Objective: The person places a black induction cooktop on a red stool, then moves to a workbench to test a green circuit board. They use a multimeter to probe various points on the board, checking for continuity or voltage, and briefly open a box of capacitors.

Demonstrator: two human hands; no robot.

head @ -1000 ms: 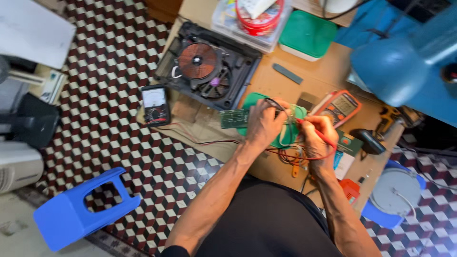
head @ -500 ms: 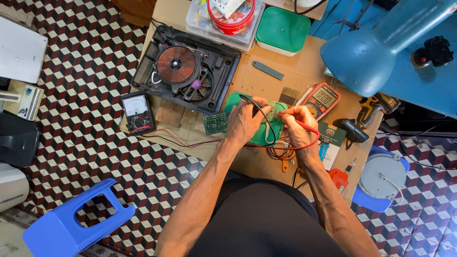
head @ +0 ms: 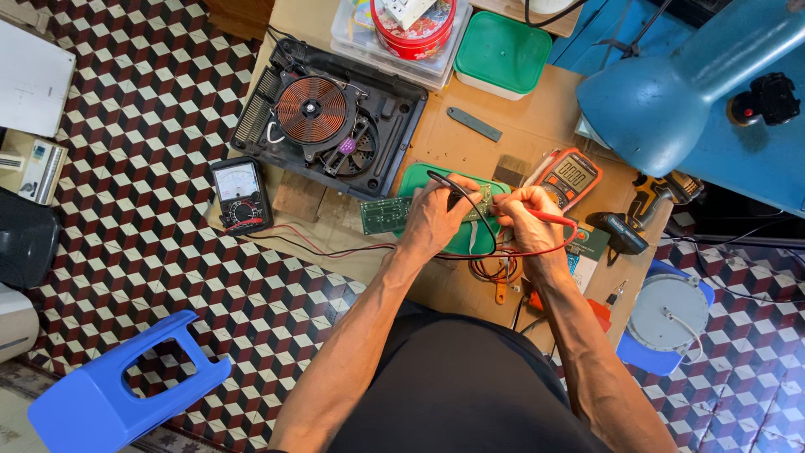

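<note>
Pressing black probe (head: pixel 444 186) in left hand (head: pixel 436 220) and red probe (head: pixel 549 216) in right hand (head: pixel 527 220) onto green circuit board (head: pixel 387 215), fingers pinched narrow for aim. Lying on green lid (head: pixel 419 178) on worktop (head: pixel 537 113), beside orange multimeter (head: pixel 570 176) for reading

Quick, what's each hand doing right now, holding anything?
Left hand: closed on the black probe, tip down at the green circuit board.
Right hand: closed on the red probe, pointed at the same board.

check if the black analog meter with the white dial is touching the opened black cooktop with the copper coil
Apart. The head view shows bare wooden board between the black analog meter and the opened black cooktop.
</note>
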